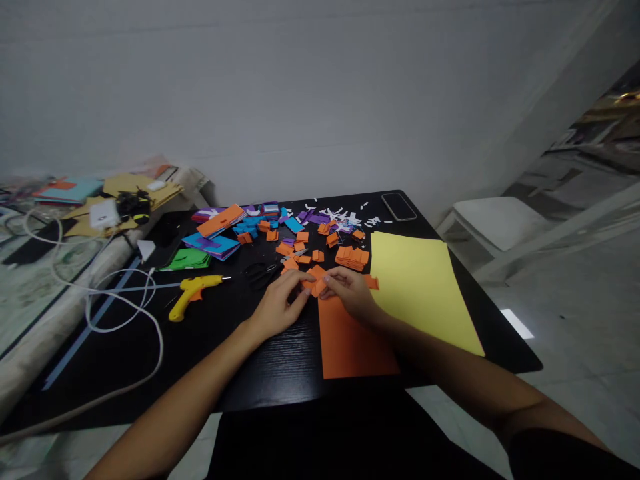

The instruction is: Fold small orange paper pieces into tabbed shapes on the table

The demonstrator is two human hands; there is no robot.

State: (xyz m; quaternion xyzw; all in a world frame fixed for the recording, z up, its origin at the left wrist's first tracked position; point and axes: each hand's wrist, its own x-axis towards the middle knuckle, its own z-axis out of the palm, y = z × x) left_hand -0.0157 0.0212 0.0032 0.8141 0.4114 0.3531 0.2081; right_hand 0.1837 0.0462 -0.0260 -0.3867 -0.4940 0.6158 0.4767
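Observation:
My left hand [278,304] and my right hand [349,292] meet over a black table [260,373], both pinching a small folded orange paper piece [315,283]. Under my right hand lies a larger orange paper sheet [353,347]. Beyond the hands lie several small folded orange pieces [300,248] and a neat stack of them [352,257]. A big yellow sheet [420,283] lies just right of my right hand.
A yellow glue gun [193,292] and black scissors [261,273] lie to the left. Blue, purple and green paper [210,245] and white scraps [350,215] sit farther back. A phone [399,206] is at the far edge. White cable [125,313] loops at left.

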